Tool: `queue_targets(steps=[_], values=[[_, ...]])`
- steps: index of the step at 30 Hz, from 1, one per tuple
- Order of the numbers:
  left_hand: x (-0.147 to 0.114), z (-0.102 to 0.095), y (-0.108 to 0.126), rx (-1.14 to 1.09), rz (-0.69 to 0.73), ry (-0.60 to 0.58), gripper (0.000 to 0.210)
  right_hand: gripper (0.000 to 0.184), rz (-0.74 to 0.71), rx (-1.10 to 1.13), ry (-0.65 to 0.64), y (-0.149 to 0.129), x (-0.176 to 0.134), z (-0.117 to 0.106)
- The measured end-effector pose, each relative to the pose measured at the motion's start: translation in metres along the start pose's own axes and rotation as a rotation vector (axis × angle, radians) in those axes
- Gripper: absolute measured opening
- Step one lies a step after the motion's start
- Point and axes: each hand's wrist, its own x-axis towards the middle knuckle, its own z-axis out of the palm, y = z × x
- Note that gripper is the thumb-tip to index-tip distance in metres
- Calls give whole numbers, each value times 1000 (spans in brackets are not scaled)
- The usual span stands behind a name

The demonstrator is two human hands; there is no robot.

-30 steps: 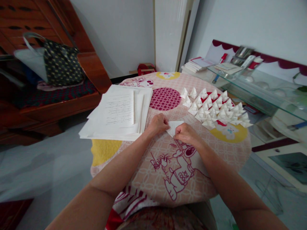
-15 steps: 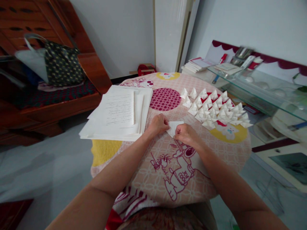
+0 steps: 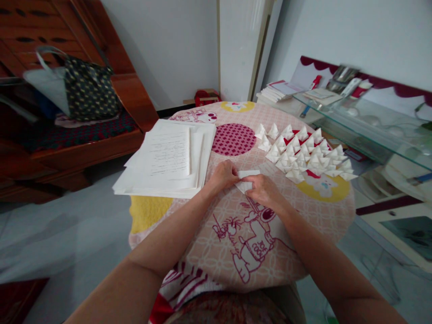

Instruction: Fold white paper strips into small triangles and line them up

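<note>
Left hand (image 3: pixel 225 175) is pinching folded paper (image 3: pixel 249 173) at its left end; right hand (image 3: pixel 265 189) is laying its forefinger across, thumb hidden.

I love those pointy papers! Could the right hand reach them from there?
Probably yes: the pointy papers sit just past the right hand, with nothing standing between. It would likely have to leave the small sheet first.

Cloth-covered table (image 3: pixel 202 261): paper stack (image 3: pixel 165 157), folded paper pieces (image 3: pixel 302 158).
</note>
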Motion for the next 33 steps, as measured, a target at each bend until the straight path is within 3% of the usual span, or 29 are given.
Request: queue_targets(steps=[8, 11, 20, 28, 33], values=[[0, 2, -9, -16, 84, 50, 2, 47, 4, 14, -29, 0, 0, -2], [-2, 2, -19, -38, 148, 83, 19, 46, 10, 14, -35, -1, -1, -3], [-2, -9, -26, -65, 162, -13, 42, 48, -4, 27, -31, 6, 2, 1], [-1, -12, -33, -237, 183, -62, 53, 49, 27, 59, -49, 1, 0, -2], [-4, -11, -33, -199, 297, 96, 49, 50, 48, 53, -39, 2, -1, -2]])
